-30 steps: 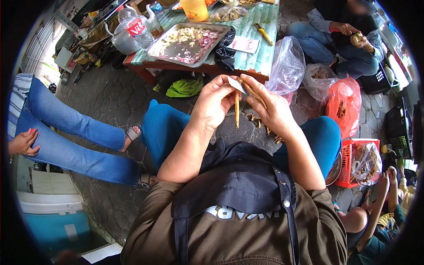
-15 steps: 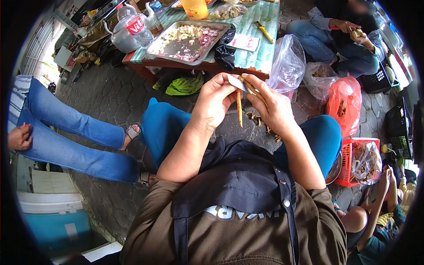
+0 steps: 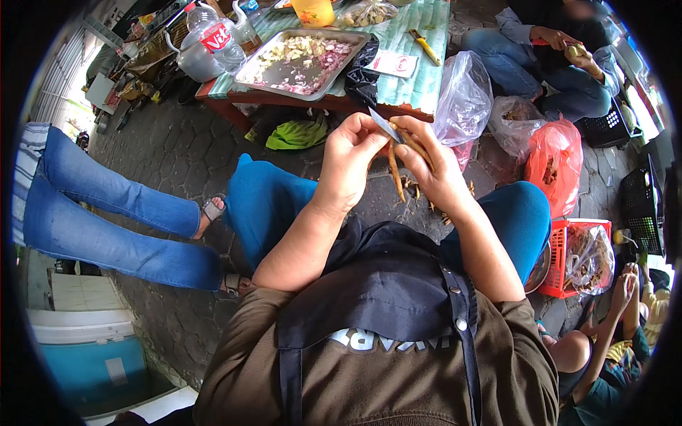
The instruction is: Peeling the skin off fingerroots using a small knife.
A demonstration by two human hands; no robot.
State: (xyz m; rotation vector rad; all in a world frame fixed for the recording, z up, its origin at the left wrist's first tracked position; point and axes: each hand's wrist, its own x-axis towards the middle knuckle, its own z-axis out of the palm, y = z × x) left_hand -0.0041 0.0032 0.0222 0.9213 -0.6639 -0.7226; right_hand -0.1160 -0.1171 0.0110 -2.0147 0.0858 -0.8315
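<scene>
Between my two hands is a small knife, its pale blade [image 3: 383, 125] slanting up from the fingers of my right hand [image 3: 435, 165]. Those fingers are closed around it, and the handle is mostly hidden. Brown finger-like root pieces also show against the right palm. My left hand [image 3: 349, 160] pinches a slender brown root [image 3: 395, 175], whose long end hangs below the blade. The blade lies against the root's upper part; fingers cover the exact contact. Brown root scraps [image 3: 446, 217] lie on the paving beneath my hands.
Ahead stands a low table [image 3: 419, 96] with a metal tray [image 3: 312, 92] of chopped pieces, a plastic bottle [image 3: 217, 39] and a yellow-handled knife [image 3: 425, 48]. Rightward are plastic bags [image 3: 555, 167], a red basket [image 3: 558, 259] and people. A person's jeans-clad legs [image 3: 121, 248] are at left.
The knife blade has tilted more steeply and shifted slightly right. The hanging root has swung a little rightward. At left, the standing person's hand has gone from sight.
</scene>
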